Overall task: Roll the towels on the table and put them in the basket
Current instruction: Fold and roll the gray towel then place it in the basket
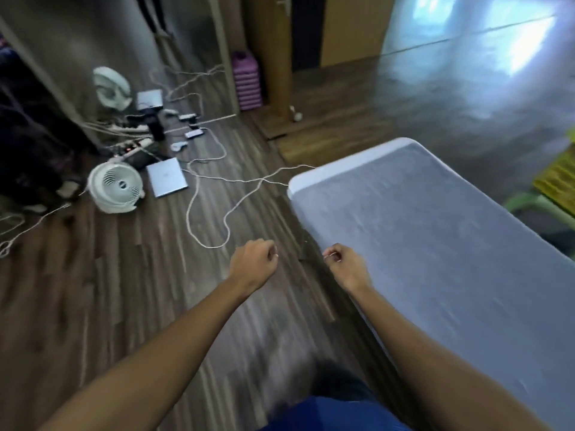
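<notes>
A grey towel (441, 244) lies spread flat over the white table (303, 181) on the right and covers nearly all of its top. My right hand (345, 267) hovers at the towel's left edge with its fingers curled, and I see nothing in it. My left hand (253, 264) hangs over the floor left of the table, curled into a fist and empty. The two hands are a short gap apart. The picture is blurred by motion.
A yellow woven thing on a pale green frame (557, 181) stands beyond the table's right side. On the wooden floor to the left lie a white fan (115, 186), a laptop (167, 181), power strips and long white cables (217, 213). A wooden post (277, 57) stands behind.
</notes>
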